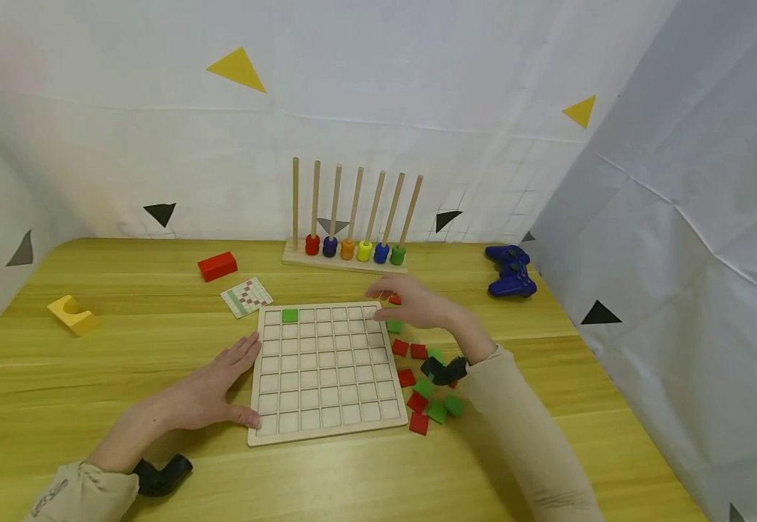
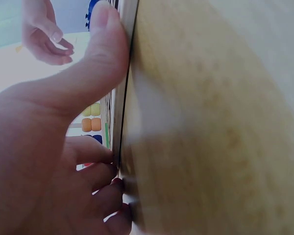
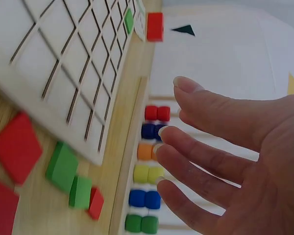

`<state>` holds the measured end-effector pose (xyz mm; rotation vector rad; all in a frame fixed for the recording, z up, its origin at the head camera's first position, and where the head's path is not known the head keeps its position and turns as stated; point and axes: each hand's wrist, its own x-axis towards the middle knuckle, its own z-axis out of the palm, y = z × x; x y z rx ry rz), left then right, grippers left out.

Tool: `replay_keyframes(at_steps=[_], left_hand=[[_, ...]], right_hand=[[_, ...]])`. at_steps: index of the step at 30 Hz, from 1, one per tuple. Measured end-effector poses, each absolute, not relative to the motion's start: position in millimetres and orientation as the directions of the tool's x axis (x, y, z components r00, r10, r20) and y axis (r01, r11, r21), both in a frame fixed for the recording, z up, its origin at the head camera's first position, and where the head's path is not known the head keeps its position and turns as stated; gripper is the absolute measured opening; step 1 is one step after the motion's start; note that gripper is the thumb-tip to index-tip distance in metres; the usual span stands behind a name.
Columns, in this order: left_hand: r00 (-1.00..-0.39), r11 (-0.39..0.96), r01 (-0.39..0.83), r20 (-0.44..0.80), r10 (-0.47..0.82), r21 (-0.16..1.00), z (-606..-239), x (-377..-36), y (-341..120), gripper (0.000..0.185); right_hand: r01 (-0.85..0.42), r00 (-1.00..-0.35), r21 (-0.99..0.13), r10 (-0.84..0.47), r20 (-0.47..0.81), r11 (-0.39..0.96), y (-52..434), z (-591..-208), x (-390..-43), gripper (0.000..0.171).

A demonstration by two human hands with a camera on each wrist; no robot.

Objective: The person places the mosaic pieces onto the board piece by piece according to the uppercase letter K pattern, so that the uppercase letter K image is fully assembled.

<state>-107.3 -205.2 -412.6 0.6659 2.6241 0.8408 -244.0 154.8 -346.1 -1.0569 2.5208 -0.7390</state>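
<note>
A wooden grid board (image 1: 326, 438) lies flat on the table, with one green square tile (image 1: 290, 315) in its far row, second cell from the left. My left hand (image 1: 212, 384) rests along the board's left edge, thumb and fingers spread and touching the rim. Over the far right corner hovers my right hand (image 1: 414, 301); its fingers (image 3: 201, 152) are loosely bent with nothing between them. Loose red tiles (image 1: 419, 423) and green tiles (image 1: 437, 411) are scattered along the board's right side, some partly hidden under the right wrist and hand.
Behind the board stands a peg rack (image 1: 346, 265) with coloured beads. A pattern card (image 1: 246, 297) lies at the board's far left corner, near a red block (image 1: 217, 266). A yellow arch block (image 1: 73, 315) is far left, and a blue game controller (image 1: 511, 271) sits at the back right.
</note>
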Motion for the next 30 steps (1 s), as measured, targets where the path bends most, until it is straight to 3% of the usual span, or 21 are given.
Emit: replay_keyframes(at_steps=[15, 22, 30], left_hand=[[-0.846, 0.723, 0.342, -0.138, 0.515, 0.6, -412.3, -107.3, -204.7, 0.12], [-0.846, 0.726, 0.341, -0.141, 0.514, 0.597, -413.2, -107.6, -205.0, 0.12], [-0.847, 0.726, 0.342, -0.139, 0.513, 0.597, -413.9, -107.8, -204.9, 0.121]], right_hand=[[-0.557, -0.725, -0.568, -0.689, -0.025, 0.606, 196.7, -357.7, -255.9, 0.034], [-0.509, -0.744, -0.588, -0.664, -0.067, 0.629, 205.3, -362.2, -261.8, 0.039], [-0.497, -0.749, -0.538, -0.65, -0.131, 0.681, 206.1, -367.5, -272.6, 0.041]])
